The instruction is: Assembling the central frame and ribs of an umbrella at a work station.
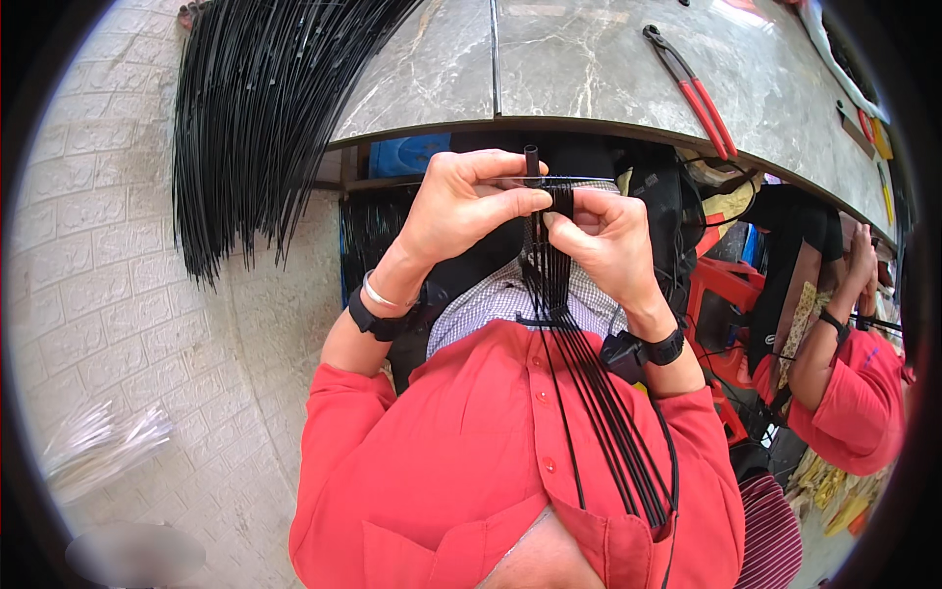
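Note:
In front of my chest, both hands work close together on a bundle of long black strands (599,412), which hangs down over my red shirt. My left hand (442,211) pinches a thin, light-coloured rod (594,180) lying crosswise at the top of the bundle. A short black tube (532,157) sticks up beside its fingertips. With thumb and forefinger, my right hand (613,240) grips the strands at a dense, flat black section just under the rod. Fingers hide exactly how the strands meet the rod.
A grey marble-patterned table (589,69) stands ahead, bearing red-handled pincers (697,93). Many black strands (265,128) hang over its left end. At right, a co-worker's arm (834,334) reaches near a red stool (721,294). Pale strands (103,437) lie at lower left.

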The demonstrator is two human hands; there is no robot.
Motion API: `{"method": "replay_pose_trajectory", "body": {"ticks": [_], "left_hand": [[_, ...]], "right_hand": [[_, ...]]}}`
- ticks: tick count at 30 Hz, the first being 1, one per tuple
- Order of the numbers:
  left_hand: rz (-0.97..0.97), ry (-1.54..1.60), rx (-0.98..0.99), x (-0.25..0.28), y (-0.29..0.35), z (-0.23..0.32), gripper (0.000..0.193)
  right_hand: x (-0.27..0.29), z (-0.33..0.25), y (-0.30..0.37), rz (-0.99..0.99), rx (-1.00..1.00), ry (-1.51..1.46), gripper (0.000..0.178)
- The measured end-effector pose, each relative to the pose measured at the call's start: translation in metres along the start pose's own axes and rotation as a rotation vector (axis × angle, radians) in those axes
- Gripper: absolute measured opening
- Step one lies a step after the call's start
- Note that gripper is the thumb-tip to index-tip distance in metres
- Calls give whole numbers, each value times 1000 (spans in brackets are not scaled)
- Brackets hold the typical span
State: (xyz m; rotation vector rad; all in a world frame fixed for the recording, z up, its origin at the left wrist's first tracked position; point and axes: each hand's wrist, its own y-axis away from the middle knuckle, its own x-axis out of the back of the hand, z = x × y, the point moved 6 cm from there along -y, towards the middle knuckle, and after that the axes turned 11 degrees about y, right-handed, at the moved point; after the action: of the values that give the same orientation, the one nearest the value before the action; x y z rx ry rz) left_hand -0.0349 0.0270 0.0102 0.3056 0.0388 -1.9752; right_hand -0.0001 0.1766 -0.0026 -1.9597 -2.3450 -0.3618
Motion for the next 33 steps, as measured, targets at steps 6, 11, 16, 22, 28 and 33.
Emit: {"method": "replay_pose_trajectory", "body": {"ticks": [6,11,16,22,28,33], "left_hand": [[86,-144,-73,-5,4,4,24],[68,-148,-49,-4,4,7,25],[-70,23,26,-1,0,2,27],[-107,40,35,-3,-2,-1,26],[-134,-17,9,-3,-5,3,26],[-232,-323,-135,-17,-8,26,17]], "right_hand": [[2,1,0,38,5,77,18],[5,4,-1,38,10,58,19],[-1,10,-5,-201,33,-289,20],[-1,11,-9,-238,78,-277,21],[-3,11,-14,-248,58,-331,20],[3,1,-8,-264,-49,-287,20]]}}
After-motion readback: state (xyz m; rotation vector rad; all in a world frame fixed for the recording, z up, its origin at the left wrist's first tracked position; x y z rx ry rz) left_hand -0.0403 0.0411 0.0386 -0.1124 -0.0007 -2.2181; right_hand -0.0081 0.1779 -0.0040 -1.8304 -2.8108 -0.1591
